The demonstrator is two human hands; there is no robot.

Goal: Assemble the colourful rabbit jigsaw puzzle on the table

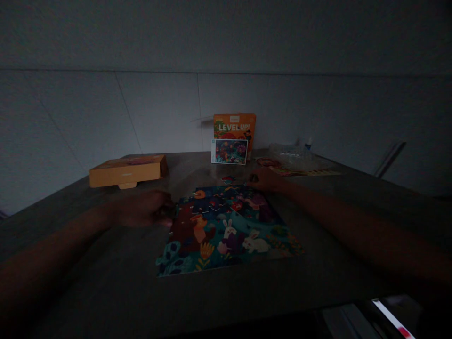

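A mostly assembled jigsaw puzzle (229, 230) lies flat on the grey table, its picture showing white rabbits, a bear and plants. Pale gaps and raised edges show between pieces in its upper part. Just beyond its far edge rests a loose puzzle piece (228, 179) with red and blue on it. My left hand (155, 208) is closed, fingers curled against the puzzle's left edge; darkness hides what they grip. At the far right corner, my right hand (263, 180) has its thumb and fingertips pinched together. What lies between them is too dark to make out.
An orange "LEVEL UP!" box (234, 123) stands at the back, with a picture card (229, 152) leaning before it. An orange box tray (129, 172) lies at the left. Clear plastic wrapping (296, 155) and printed sheets (300, 171) lie at the back right.
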